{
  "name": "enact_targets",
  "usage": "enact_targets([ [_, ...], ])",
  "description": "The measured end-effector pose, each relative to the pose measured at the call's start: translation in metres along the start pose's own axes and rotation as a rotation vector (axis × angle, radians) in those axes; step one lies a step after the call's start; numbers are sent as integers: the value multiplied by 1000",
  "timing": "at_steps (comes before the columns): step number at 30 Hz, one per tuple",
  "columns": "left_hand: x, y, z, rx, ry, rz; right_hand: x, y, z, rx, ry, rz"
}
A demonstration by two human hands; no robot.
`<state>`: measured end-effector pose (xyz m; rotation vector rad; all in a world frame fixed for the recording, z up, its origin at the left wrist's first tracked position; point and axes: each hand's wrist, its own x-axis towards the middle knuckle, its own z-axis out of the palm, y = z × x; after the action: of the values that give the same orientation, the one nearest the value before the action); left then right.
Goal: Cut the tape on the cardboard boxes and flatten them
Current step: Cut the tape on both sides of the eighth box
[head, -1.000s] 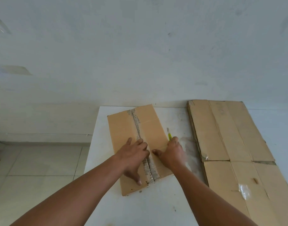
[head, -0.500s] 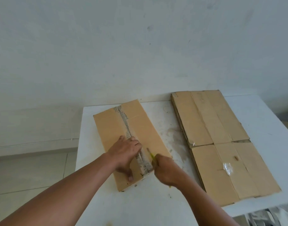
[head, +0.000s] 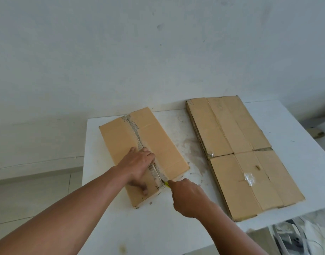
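Observation:
A shut cardboard box (head: 119, 142) lies on the white table (head: 158, 227), a grey taped seam (head: 137, 135) running down its top. My left hand (head: 139, 164) presses flat on the box over the seam, thumb spread toward the near end. My right hand (head: 187, 197) grips a yellow cutter (head: 166, 184) at the near end of the seam, where the tip meets the tape. Most of the cutter is hidden in my fist.
A stack of flattened cardboard boxes (head: 240, 155) covers the right half of the table, with a patch of clear tape (head: 249, 178) on top. A white wall stands behind the table. The table's left edge drops to a tiled floor (head: 29, 199). Clutter shows below the right corner.
My right hand has drawn the cutter toward me, from beside the box to the near end of the seam. My left hand has stayed on the box. The view has shifted.

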<state>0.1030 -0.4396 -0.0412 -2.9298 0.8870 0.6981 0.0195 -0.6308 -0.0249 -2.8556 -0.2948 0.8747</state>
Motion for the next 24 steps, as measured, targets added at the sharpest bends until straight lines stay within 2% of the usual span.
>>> enact_targets([
  [7,2,13,-3,100,-111,44,-10,-4,30,65,14,73],
  [12,1,21,-7,126,-183,63,-11,-6,40,222,59,115],
  [16,4,22,-8,145,-211,60,-12,-3,36,312,20,156],
  [18,5,22,-9,144,-213,56,-20,-7,39,530,-1,196],
  [21,6,23,-17,97,-203,43,-32,-28,46,1131,-117,295],
  [22,6,24,-19,74,-204,38,-30,-35,49,1255,-125,319],
  [24,5,24,-23,32,-213,24,-27,-46,55,1342,-109,353],
])
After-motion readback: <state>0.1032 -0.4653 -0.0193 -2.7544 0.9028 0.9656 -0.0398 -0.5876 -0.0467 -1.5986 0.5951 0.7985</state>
